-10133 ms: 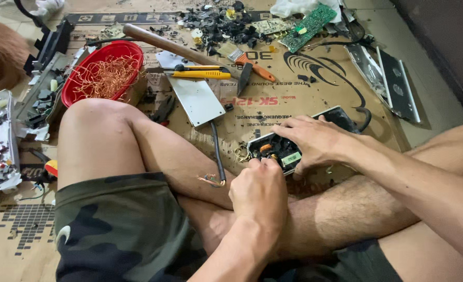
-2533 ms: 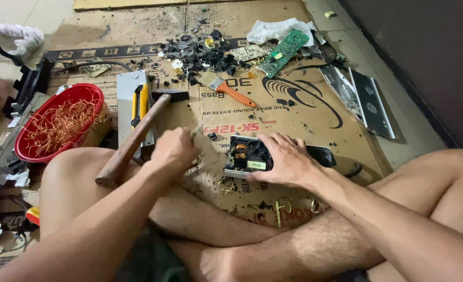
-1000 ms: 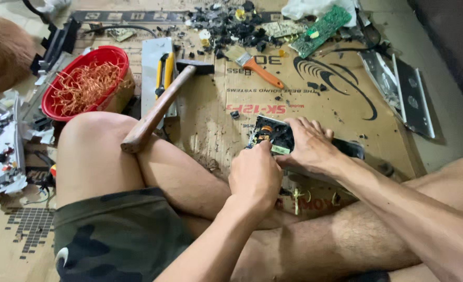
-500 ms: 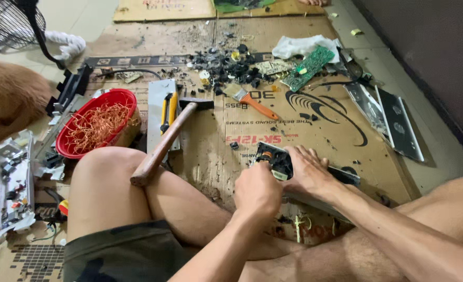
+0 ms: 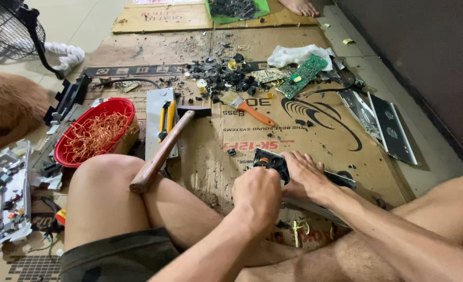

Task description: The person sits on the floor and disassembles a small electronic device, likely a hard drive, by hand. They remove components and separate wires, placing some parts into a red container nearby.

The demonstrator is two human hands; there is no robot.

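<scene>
My right hand (image 5: 305, 176) rests on a small black electronic component (image 5: 269, 160) and holds it down on the cardboard sheet (image 5: 294, 141). My left hand (image 5: 257, 196) is clenched in a fist pressed against the component's near side; whatever is inside the fist is hidden. A wooden-handled hammer (image 5: 161, 151) lies with its handle leaning on my left knee and its head on the cardboard.
A red basket of copper wire (image 5: 93, 137) stands at left, beside a metal plate (image 5: 155, 104) with yellow-handled tools (image 5: 166, 117). Farther off are a paintbrush (image 5: 244, 104), black debris (image 5: 223, 75), a green circuit board (image 5: 303, 77), metal panels (image 5: 383, 122), a fan (image 5: 7, 31) and another person's foot (image 5: 299, 6).
My left hand left the hammer handle and came to the component as a fist. The right hand has stayed on the component. The view has tilted up to show more floor.
</scene>
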